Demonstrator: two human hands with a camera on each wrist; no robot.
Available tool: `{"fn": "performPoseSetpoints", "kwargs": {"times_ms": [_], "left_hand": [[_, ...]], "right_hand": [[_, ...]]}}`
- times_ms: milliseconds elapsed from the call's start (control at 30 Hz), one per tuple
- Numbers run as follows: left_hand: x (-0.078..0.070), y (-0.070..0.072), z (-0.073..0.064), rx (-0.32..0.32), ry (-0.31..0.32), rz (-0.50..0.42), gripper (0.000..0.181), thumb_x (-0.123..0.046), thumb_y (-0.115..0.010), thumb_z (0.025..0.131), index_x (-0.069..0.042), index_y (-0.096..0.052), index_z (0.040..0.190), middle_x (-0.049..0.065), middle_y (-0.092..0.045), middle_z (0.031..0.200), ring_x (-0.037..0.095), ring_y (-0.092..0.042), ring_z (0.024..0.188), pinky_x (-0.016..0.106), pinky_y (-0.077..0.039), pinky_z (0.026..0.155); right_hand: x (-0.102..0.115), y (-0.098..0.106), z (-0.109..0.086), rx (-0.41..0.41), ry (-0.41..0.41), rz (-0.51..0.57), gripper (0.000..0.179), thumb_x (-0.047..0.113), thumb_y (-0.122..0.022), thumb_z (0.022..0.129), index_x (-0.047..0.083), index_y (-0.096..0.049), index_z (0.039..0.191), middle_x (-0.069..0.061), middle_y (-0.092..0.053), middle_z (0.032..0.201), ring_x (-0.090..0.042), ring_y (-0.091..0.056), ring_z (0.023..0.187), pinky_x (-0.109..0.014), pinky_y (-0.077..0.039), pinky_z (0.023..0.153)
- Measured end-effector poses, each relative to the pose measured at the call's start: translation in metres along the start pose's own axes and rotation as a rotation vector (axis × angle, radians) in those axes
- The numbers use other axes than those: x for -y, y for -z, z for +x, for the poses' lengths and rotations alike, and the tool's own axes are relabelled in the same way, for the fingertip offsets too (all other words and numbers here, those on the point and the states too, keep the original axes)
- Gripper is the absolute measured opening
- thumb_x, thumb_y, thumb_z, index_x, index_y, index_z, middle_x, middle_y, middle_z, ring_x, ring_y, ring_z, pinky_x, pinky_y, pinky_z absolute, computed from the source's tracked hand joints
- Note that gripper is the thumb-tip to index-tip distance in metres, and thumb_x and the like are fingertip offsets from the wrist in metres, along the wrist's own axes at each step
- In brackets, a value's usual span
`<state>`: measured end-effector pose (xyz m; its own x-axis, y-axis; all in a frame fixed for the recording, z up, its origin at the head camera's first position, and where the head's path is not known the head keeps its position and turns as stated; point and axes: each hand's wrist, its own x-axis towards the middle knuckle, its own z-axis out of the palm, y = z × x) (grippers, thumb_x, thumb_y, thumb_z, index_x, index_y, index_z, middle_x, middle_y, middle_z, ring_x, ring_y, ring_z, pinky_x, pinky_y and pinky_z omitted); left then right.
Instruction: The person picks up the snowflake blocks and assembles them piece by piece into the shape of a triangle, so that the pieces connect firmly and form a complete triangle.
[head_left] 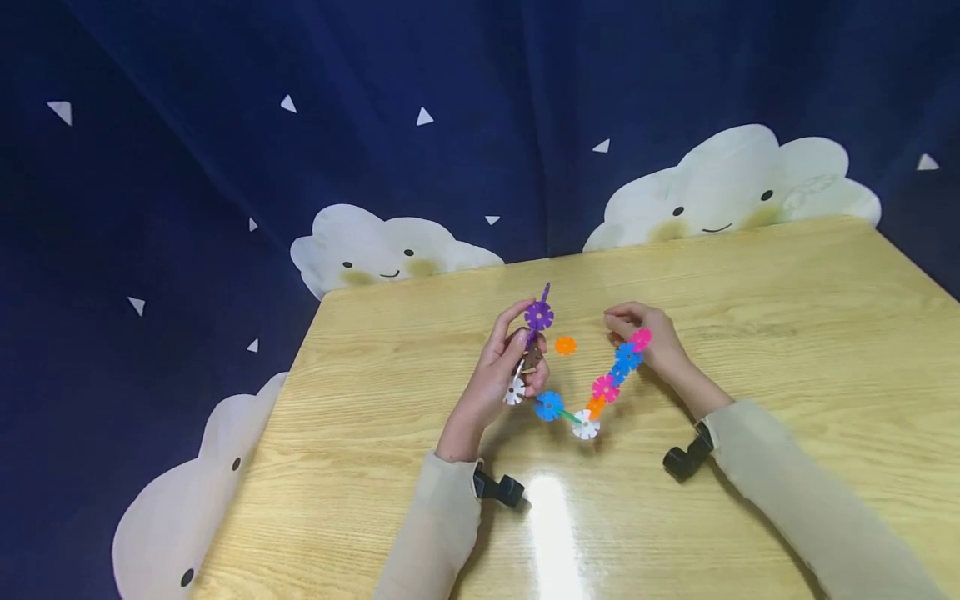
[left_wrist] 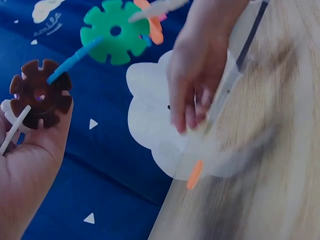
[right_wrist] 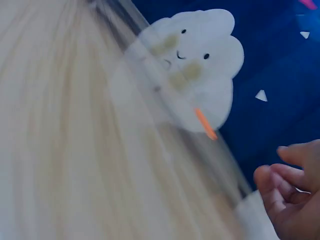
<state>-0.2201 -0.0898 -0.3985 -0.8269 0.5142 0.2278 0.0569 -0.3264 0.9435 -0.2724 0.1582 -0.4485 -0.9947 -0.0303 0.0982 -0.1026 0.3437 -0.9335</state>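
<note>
My left hand [head_left: 497,371] holds a chain of notched plastic snowflake discs, gripping it near a brown disc [left_wrist: 56,102]. Purple discs [head_left: 539,316] rise above the fingers, and a white disc [head_left: 513,391] hangs beside the palm. From there the chain dips through a blue disc [head_left: 549,406], a green disc [left_wrist: 100,30] and another white disc [head_left: 586,425]. It climbs through orange, pink and blue pieces to a pink disc [head_left: 640,340], which overlaps my right wrist area in the head view. My right hand [head_left: 662,340] has loosely bent fingers with nothing between them.
A loose orange disc [head_left: 566,345] lies on the wooden table [head_left: 360,433] between the hands. Behind the table's far edge hangs a dark blue curtain [head_left: 465,50] with white clouds and triangles. Black wrist cameras [head_left: 510,492] sit at both cuffs.
</note>
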Motion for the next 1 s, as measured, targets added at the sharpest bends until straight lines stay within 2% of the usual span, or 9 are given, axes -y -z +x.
{"fn": "performPoseSetpoints", "kwargs": {"times_ms": [100, 200, 267, 333, 433, 567, 733, 867, 1000], "left_hand": [[0.001, 0.0, 0.0, 0.028, 0.008, -0.021, 0.037, -0.025, -0.028, 0.108, -0.03, -0.029, 0.145, 0.001, -0.053, 0.1, 0.007, -0.05, 0.055, 0.015, -0.039, 0.047], [0.001, 0.0, -0.001, 0.048, 0.017, -0.012, 0.04, -0.024, -0.027, 0.109, -0.026, -0.023, 0.148, 0.001, -0.055, 0.106, 0.007, -0.052, 0.056, 0.016, -0.04, 0.048], [0.001, 0.0, -0.001, 0.06, 0.017, -0.001, 0.043, -0.023, -0.026, 0.109, -0.021, -0.018, 0.151, 0.001, -0.055, 0.109, 0.007, -0.053, 0.056, 0.016, -0.04, 0.048], [0.001, 0.0, 0.0, 0.061, 0.018, 0.005, 0.044, -0.023, -0.026, 0.109, -0.02, -0.017, 0.152, 0.0, -0.056, 0.108, 0.007, -0.053, 0.056, 0.016, -0.04, 0.048], [0.002, 0.001, 0.0, 0.052, 0.021, 0.001, 0.044, -0.022, -0.025, 0.109, -0.022, -0.018, 0.153, 0.0, -0.055, 0.106, 0.006, -0.052, 0.056, 0.016, -0.04, 0.048], [0.003, 0.001, 0.001, 0.038, 0.046, 0.0, 0.046, -0.022, -0.026, 0.109, -0.026, -0.019, 0.154, -0.001, -0.054, 0.103, 0.005, -0.052, 0.055, 0.015, -0.039, 0.047], [0.005, 0.001, 0.001, 0.039, 0.06, -0.003, 0.046, -0.023, -0.027, 0.109, -0.024, -0.021, 0.154, -0.002, -0.053, 0.099, 0.005, -0.051, 0.054, 0.015, -0.038, 0.047], [0.008, 0.001, 0.001, 0.049, 0.054, -0.011, 0.045, -0.023, -0.027, 0.109, -0.021, -0.023, 0.153, -0.001, -0.052, 0.096, 0.006, -0.048, 0.053, 0.015, -0.036, 0.045], [0.01, 0.0, 0.001, 0.055, 0.053, -0.028, 0.044, -0.022, -0.028, 0.109, -0.02, -0.025, 0.153, -0.002, -0.051, 0.093, 0.005, -0.046, 0.051, 0.015, -0.034, 0.044]], "right_hand": [[-0.004, -0.018, 0.003, 0.049, 0.099, -0.172, 0.039, 0.021, -0.068, 0.092, -0.008, -0.064, 0.117, -0.02, -0.069, 0.097, -0.009, -0.059, 0.076, -0.014, -0.047, 0.067], [-0.007, -0.034, 0.007, 0.084, 0.24, -0.345, 0.042, 0.022, -0.075, 0.086, -0.007, -0.066, 0.116, -0.019, -0.064, 0.094, -0.02, -0.054, 0.081, -0.022, -0.042, 0.071], [-0.009, -0.04, 0.008, 0.105, 0.293, -0.4, 0.042, 0.021, -0.076, 0.085, -0.007, -0.067, 0.115, -0.018, -0.06, 0.093, -0.025, -0.051, 0.083, -0.027, -0.041, 0.072], [-0.011, -0.044, 0.009, 0.12, 0.315, -0.409, 0.038, 0.017, -0.077, 0.083, -0.007, -0.068, 0.111, -0.02, -0.059, 0.094, -0.028, -0.051, 0.086, -0.031, -0.041, 0.075], [-0.01, -0.044, 0.008, 0.13, 0.303, -0.375, 0.031, 0.011, -0.077, 0.082, -0.006, -0.067, 0.106, -0.02, -0.058, 0.098, -0.029, -0.052, 0.089, -0.031, -0.042, 0.078], [-0.002, -0.034, 0.001, 0.122, 0.266, -0.291, 0.025, 0.005, -0.073, 0.084, -0.004, -0.058, 0.103, -0.02, -0.06, 0.091, -0.022, -0.053, 0.079, -0.021, -0.042, 0.07], [0.003, -0.008, -0.002, 0.123, 0.121, -0.121, 0.023, 0.001, -0.063, 0.091, -0.008, -0.054, 0.11, -0.023, -0.062, 0.092, -0.011, -0.059, 0.068, -0.014, -0.047, 0.06], [0.01, 0.016, 0.001, 0.093, -0.008, 0.051, 0.031, 0.011, -0.059, 0.098, -0.006, -0.057, 0.123, -0.01, -0.063, 0.089, -0.006, -0.06, 0.062, -0.017, -0.049, 0.054], [0.033, 0.033, -0.001, 0.005, 0.009, 0.14, 0.034, 0.02, -0.061, 0.097, -0.003, -0.061, 0.123, 0.009, -0.063, 0.078, -0.004, -0.056, 0.059, -0.016, -0.046, 0.053]]}}
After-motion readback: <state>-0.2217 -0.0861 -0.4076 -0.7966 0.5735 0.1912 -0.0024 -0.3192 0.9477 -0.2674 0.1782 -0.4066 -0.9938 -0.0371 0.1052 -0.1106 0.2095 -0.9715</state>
